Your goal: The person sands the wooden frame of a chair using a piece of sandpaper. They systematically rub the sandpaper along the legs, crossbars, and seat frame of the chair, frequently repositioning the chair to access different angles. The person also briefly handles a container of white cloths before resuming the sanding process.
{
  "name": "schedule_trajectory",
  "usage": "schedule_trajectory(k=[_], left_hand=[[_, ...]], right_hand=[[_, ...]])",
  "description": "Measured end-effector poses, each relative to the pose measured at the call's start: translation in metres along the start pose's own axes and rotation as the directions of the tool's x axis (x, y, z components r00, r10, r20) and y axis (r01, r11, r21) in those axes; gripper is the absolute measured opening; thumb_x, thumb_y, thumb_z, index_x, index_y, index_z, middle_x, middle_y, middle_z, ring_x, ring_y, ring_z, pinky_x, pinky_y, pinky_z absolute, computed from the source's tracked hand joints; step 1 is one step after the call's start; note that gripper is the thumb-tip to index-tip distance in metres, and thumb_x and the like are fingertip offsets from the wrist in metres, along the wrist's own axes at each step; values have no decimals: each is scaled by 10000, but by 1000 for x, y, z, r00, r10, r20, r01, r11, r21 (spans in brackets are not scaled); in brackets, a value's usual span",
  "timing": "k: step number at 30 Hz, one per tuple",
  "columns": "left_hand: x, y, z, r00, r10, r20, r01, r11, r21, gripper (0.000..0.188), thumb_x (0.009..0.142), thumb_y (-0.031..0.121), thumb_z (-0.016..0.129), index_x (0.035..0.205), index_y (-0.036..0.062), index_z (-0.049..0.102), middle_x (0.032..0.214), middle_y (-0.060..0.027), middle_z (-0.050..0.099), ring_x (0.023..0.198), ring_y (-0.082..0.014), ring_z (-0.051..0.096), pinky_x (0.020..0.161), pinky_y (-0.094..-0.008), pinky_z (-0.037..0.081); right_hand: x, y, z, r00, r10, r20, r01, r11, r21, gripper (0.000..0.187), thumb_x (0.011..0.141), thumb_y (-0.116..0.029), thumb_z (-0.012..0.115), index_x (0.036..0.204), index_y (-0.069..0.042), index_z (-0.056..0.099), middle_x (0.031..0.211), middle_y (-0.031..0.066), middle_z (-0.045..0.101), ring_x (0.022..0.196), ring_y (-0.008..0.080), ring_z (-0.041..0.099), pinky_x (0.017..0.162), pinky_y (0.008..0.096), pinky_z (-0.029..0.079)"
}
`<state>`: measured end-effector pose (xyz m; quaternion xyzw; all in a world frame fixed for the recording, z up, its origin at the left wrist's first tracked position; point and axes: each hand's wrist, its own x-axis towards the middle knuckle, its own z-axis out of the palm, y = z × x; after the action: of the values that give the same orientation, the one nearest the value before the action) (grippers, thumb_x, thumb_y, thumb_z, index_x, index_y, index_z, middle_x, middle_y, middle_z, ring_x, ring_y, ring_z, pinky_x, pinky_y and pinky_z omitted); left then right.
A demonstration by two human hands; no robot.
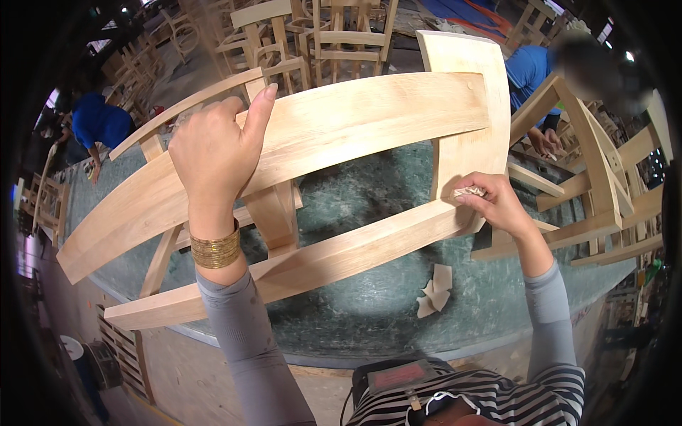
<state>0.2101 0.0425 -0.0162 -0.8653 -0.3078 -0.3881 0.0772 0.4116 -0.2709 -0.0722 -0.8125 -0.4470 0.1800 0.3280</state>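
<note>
A pale wooden chair frame (376,110) lies tilted on the green tabletop, with a wide curved slat and a narrower rail meeting a broad board at the right. My left hand (217,149) is closed over the wide slat, its thumb pointing up; a gold bangle is on that wrist. Pinched in my right hand (501,202) is a small crumpled pale piece, apparently sandpaper (469,191), held against the joint where the lower rail (355,245) meets the board (462,160). The palm side of my left hand is hidden.
Torn pale scraps (435,290) lie on the green table (341,312). Another chair frame (597,177) stands at the right, where a person in blue (529,71) works. A second person in blue (103,121) bends at the far left. More wooden chairs (348,39) stand behind.
</note>
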Motion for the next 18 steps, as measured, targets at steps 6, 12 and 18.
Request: schedule_trajectory(k=[6,12,18], left_hand=[[-1,-2,-2,996,-27,86,24,999,41,560,872,568,506,691,70,690,638,-163,621,636,-353,607,579,-404,464],[-1,-2,-1,993,-67,97,69,998,-12,532,859,578,523,829,96,745,676,-142,652,674,-325,636,602,-376,479],[-3,-2,-1,990,-85,113,88,996,-19,545,862,589,511,830,96,741,691,-149,655,686,-330,635,608,-374,477]], right_hand=[[9,-7,11,984,-179,12,179,978,-109,126,810,-57,686,905,19,657,782,115,668,682,154,627,615,291,491],[14,-2,15,971,-237,9,236,963,-133,108,789,-23,690,868,32,641,738,138,630,602,215,577,574,308,467],[10,5,8,981,-194,-21,184,955,-234,108,781,-16,690,853,35,627,727,150,608,603,247,571,572,316,459]])
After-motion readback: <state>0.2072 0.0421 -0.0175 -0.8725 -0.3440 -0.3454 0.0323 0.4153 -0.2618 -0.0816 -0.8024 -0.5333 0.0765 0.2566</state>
